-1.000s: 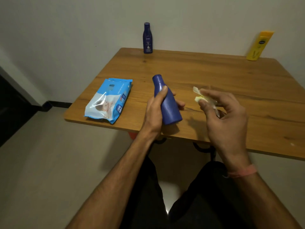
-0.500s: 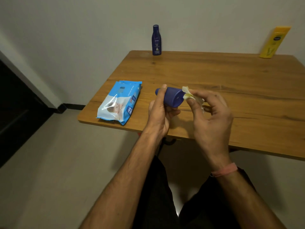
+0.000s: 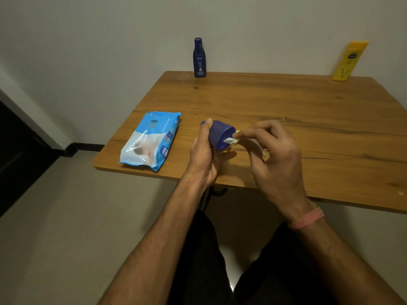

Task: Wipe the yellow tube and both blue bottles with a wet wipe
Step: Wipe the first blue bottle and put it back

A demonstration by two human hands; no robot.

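My left hand and right hand sit close together above the near edge of the table, and the blue bottle I grip in the left fills the gap between them. Just to my left lies the wipe pack, flat near the table's left corner, blocking a low sweep that way. Ahead of my hands bare wood runs to the far edge. There a second blue bottle stands upright at the back left, and the yellow tube leans on the wall at the back right, well apart, with open board between them. To my right the tabletop lies bare.
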